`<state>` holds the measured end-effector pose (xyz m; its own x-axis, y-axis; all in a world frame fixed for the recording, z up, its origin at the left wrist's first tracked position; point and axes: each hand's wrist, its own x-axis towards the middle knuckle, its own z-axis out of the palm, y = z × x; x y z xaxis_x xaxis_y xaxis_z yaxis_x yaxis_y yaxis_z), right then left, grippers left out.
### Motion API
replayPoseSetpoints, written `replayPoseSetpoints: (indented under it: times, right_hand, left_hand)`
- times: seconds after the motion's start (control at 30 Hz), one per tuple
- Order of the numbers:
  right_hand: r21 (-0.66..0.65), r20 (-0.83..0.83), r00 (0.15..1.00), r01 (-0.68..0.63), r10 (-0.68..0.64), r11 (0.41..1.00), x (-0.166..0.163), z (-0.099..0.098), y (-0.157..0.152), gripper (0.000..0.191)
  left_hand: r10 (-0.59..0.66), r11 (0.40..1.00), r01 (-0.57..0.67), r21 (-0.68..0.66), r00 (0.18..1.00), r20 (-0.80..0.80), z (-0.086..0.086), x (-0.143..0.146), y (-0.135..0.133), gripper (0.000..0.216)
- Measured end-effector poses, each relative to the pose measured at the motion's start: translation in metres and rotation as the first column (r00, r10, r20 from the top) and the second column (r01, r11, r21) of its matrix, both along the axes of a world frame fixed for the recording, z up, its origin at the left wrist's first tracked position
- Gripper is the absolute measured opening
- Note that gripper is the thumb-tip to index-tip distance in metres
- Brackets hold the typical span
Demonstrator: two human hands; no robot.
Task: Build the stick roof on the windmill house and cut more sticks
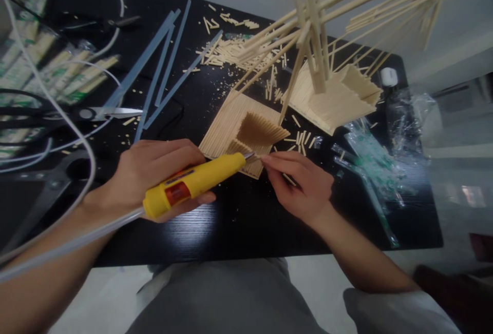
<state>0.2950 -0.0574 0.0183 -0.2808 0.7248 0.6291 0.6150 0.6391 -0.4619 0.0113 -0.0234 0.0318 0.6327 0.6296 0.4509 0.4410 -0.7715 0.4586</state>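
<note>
A yellow glue gun (pixel 210 174) lies in the closed grip of my left hand (pixel 162 162), its metal nozzle pointing right. Just past the nozzle tip, my right hand (pixel 302 182) pinches a short thin wooden stick (pixel 259 157). Both meet over the front edge of a wooden stick model (pixel 219 123), a flat base of sticks side by side with a raised, ridged box on it. Long sticks rise from this model toward the upper right as a frame (pixel 316 31). A second stick base with a box (pixel 342 95) stands behind, to the right.
Cut stick pieces (pixel 246 52) are scattered at the back of the black table (pixel 239 231). Blue-grey strips (pixel 162 62), scissors (pixel 100 113), pliers (pixel 108 22) and packed stick bundles (pixel 65 72) lie left. Plastic wrappers (pixel 379 159) lie right. The gun's white cord (pixel 73 241) crosses my left forearm.
</note>
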Motion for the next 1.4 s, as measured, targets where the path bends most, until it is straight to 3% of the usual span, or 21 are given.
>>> replayPoseSetpoints:
  times: [0.23, 0.6, 0.93, 1.07, 1.4]
  right_hand:
    - [0.006, 0.019, 1.000, 0.008, -0.008, 1.000, 0.000, 0.000, 0.000, 0.029]
    - [0.033, 0.049, 0.998, -0.035, 0.034, 0.999, 0.002, 0.001, 0.000, 0.036]
    - [0.012, -0.010, 1.000, 0.012, -0.012, 1.000, -0.007, 0.006, 0.002, 0.028]
    - [-0.055, -0.030, 0.997, 0.063, -0.064, 0.997, -0.014, 0.012, 0.004, 0.015]
    - [-0.098, 0.081, 0.986, 0.155, -0.148, 0.983, -0.025, 0.026, 0.001, 0.009]
  left_hand:
    - [0.124, 0.991, -0.127, -0.037, 0.990, -0.068, 0.000, 0.000, -0.001, 0.032]
    - [0.106, 0.994, -0.107, -0.018, 0.993, -0.044, -0.003, 0.002, -0.004, 0.027]
    - [0.092, 0.995, -0.093, -0.036, 0.995, -0.034, -0.007, 0.004, -0.005, 0.024]
    - [0.068, 0.998, -0.068, 0.001, 0.998, -0.005, -0.007, 0.005, -0.005, 0.022]
    - [0.056, 0.997, -0.058, 0.047, 0.997, 0.053, -0.007, 0.006, -0.002, 0.023]
